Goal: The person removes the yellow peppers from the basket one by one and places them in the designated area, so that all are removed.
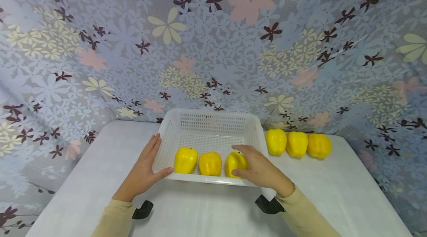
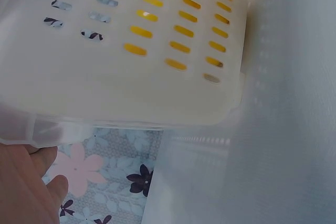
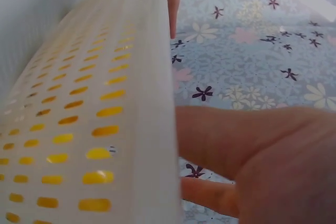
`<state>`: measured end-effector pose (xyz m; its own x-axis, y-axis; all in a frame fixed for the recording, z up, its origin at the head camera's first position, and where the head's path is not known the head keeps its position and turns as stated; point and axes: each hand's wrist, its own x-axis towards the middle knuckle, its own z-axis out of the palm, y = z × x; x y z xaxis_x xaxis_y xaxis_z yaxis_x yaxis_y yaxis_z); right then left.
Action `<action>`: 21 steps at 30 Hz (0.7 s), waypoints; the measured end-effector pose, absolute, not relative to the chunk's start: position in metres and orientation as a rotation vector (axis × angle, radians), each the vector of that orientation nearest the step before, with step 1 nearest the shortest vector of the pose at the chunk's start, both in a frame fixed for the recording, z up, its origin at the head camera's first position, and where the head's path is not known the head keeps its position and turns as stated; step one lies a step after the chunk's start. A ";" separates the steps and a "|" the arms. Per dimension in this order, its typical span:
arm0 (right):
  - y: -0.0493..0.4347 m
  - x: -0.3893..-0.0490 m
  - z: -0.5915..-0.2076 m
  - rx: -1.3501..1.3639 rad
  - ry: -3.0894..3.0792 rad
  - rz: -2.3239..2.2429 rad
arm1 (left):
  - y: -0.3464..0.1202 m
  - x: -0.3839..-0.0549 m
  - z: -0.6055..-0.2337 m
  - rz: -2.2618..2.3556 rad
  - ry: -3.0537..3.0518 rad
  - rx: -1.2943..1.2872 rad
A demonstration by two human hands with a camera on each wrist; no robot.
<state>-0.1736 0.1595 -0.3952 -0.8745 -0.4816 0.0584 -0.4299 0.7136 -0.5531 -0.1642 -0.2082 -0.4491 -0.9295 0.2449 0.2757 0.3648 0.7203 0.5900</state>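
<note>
A white perforated plastic basket (image 1: pixel 213 181) stands on the table with three yellow bell peppers inside, in a row along its front wall: a left pepper (image 1: pixel 185 160), a middle pepper (image 1: pixel 210 163) and a right pepper (image 1: pixel 236 163). My right hand (image 1: pixel 261 168) reaches over the front right corner and holds the right pepper between thumb and fingers. My left hand (image 1: pixel 141 170) rests against the basket's left side, its fingers straight along the outside and the thumb over the front left rim. Yellow shows through the slots of the basket wall (image 2: pixel 115 93) in the left wrist view.
Three more yellow bell peppers (image 1: pixel 297 144) stand in a row on the table, right of the basket. A white cloth covers the table (image 1: pixel 207 211). Flowered fabric (image 1: pixel 213 44) hangs behind it and at both sides. Black wrist straps (image 1: pixel 269 204) show below the hands.
</note>
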 end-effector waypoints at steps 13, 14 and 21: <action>0.157 -0.184 -0.393 -0.828 2.697 -0.773 | -0.208 -0.164 -0.452 -0.989 -2.745 -0.486; 0.157 -0.184 -0.394 -0.826 2.697 -0.764 | -0.208 -0.163 -0.453 -0.987 -2.746 -0.487; 0.153 -0.191 -0.398 -0.833 2.684 -0.697 | -0.207 -0.161 -0.453 -0.988 -2.737 -0.487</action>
